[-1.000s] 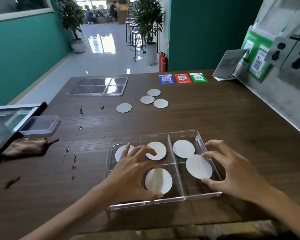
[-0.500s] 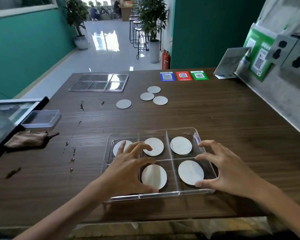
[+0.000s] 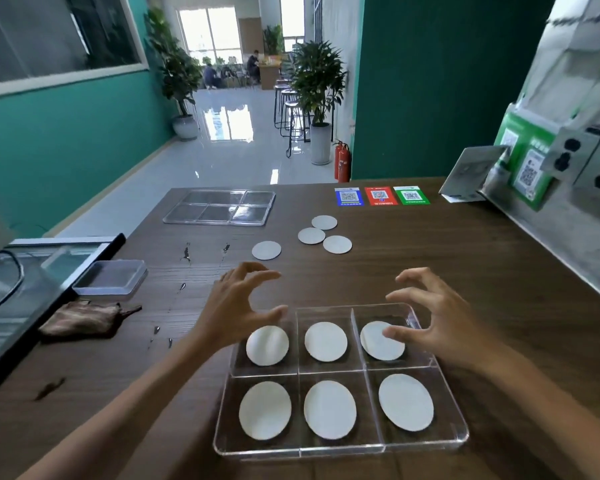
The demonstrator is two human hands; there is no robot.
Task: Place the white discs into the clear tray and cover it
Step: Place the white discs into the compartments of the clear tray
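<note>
White discs fill all six compartments of the clear tray [image 3: 340, 448], one each, at the near edge of the brown bench [image 3: 465, 271]. Head view: the left hand [image 3: 238, 313] hovers by the tray's far-left corner, fingers curled loosely and spread, holding nothing. The right hand [image 3: 437, 323] hovers over the far-right compartment, fingers likewise curved and empty. Four loose discs [image 3: 311, 235] lie farther back on the bench, and the clear lid [image 3: 219, 212] rests beyond them to the left, well apart from the tray.
</note>
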